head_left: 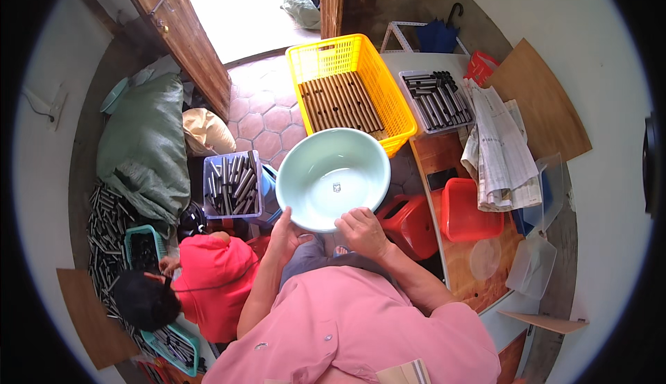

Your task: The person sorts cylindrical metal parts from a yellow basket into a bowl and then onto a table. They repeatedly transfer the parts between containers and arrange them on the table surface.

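I hold a pale green plastic basin (295,169) in front of me with both hands, its inside facing up. Nothing lies in it except a small printed mark on the bottom. At the near left of the rim, my left hand (284,238) is closed on the edge, thumb out to the side. My right hand (364,233) grips the near right rim, fingers curled over it. Just beyond the basin stands a yellow crate (388,99), with a layer of brown rods (340,103) laid side by side in it.
A person in red (218,273) sits at my left beside a heap of dark tubes (107,235). A clear bin of tubes (232,186) stands near. To the right are a red stool (409,228), a red tray (472,210) and newspapers (496,148). A wooden door (184,37) stands ajar.
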{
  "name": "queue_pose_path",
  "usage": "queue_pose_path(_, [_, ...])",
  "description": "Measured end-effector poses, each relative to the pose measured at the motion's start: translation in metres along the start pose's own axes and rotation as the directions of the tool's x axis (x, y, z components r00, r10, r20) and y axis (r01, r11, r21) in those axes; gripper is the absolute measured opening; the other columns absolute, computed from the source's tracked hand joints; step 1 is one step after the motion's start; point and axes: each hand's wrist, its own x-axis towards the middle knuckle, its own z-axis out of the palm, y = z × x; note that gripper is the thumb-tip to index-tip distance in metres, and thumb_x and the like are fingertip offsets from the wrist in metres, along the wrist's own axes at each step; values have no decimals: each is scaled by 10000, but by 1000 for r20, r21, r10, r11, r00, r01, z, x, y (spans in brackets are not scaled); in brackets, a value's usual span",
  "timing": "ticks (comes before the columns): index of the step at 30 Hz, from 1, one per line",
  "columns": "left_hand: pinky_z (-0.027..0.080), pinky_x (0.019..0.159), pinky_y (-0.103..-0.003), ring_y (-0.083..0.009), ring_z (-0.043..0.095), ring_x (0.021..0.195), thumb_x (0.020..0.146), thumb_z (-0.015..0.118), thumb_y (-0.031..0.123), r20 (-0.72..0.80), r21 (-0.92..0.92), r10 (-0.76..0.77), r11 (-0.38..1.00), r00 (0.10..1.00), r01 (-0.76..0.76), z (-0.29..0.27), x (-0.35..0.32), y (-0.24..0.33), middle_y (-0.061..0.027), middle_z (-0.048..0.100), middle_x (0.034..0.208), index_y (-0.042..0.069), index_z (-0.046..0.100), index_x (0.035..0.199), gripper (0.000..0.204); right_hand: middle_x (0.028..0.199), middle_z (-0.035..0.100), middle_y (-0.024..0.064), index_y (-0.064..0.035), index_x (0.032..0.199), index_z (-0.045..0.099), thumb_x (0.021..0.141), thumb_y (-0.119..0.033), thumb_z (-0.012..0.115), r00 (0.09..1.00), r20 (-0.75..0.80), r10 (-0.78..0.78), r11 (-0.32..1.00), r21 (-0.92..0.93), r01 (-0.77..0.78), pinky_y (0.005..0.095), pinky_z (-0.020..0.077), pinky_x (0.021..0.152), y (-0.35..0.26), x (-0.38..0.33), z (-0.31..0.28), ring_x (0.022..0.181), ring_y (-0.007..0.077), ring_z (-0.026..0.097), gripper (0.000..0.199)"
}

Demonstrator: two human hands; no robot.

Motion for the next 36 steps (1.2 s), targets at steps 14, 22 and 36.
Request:
queue_pose_path(14, [512, 975, -411, -251, 613, 1093, 873, 558, 12, -114, 34, 176, 984, 978, -173, -19, 194, 178, -118, 608, 1157, -42, 492, 1250, 387, 1111, 628, 100, -58, 1044, 661, 795, -42, 719, 913, -248, 324, 942, -9, -336, 404, 504, 870, 58, 120, -73, 1005, 259, 620, 256])
queue_pose_path(22, [573, 846, -348, -222, 655, 919, 890, 626, 67, -311, -7, 162, 985, 937, -173, -23, 286, 256, -88, 648, 1012, 37, 553, 1114, 237, 1049, 510, 32, -144, 1051, 620, 919, -227, 710, 925, -379, -42, 918, -380, -114, 349, 463, 664, 56, 181, -194, 850, 231, 557, 181])
queue_pose_path(36, [569, 938, -385, -267, 626, 1101, 961, 591, 42, -62, 253, 71, 966, 996, -53, 218, 528, 231, -165, 581, 1242, 2, 486, 1281, 339, 971, 679, -13, -256, 1311, 602, 952, -276, 613, 593, -788, -161, 919, -339, -201, 236, 482, 678, 232, 195, -155, 819, 163, 647, 359])
